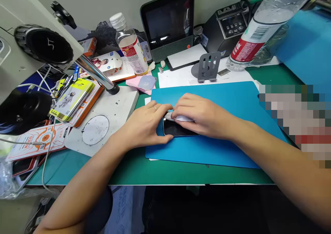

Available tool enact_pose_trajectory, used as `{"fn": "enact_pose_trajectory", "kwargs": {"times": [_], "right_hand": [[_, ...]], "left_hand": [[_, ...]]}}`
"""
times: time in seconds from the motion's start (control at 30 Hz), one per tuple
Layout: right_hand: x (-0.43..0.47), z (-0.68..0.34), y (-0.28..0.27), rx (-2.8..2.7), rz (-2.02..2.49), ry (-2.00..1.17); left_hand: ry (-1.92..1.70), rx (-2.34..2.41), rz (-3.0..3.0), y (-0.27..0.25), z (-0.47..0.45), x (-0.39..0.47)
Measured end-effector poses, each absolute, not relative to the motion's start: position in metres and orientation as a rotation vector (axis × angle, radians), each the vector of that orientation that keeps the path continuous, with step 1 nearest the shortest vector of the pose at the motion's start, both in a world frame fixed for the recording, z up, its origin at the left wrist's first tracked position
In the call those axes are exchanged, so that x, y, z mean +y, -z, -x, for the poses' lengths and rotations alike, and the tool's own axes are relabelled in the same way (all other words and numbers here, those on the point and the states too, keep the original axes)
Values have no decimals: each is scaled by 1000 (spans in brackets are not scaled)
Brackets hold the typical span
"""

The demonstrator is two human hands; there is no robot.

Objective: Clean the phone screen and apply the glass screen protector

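Note:
A smartphone (178,129) with a dark screen lies flat on a blue mat (207,151). My left hand (146,123), a ring on one finger, grips the phone's left end between thumb and fingers. Bunched in the fingers of my right hand (201,113) is a white wipe (182,118), pressed against the upper part of the screen. That hand hides the phone's right end and much of the wipe.
Behind the mat stand a grey phone stand (209,67), a tablet-like display (169,23) and two plastic bottles (133,51) (248,48). A microscope-like device with a metal post (95,73) and several stacked boxes (73,99) occupy the left. A pixelated patch covers the right.

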State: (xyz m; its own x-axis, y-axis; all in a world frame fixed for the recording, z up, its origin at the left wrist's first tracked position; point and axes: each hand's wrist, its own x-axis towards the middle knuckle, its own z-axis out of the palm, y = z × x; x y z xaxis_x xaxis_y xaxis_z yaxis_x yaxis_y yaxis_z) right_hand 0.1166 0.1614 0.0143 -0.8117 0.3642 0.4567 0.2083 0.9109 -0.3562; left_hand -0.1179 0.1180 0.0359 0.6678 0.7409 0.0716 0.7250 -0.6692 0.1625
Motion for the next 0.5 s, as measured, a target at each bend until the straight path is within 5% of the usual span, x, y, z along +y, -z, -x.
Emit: {"fn": "enact_pose_trajectory", "kwargs": {"times": [0.5], "right_hand": [[146,-113,-25,-2837,366,-388]], "left_hand": [[-199,1055,-2750,-40,141,129]]}}
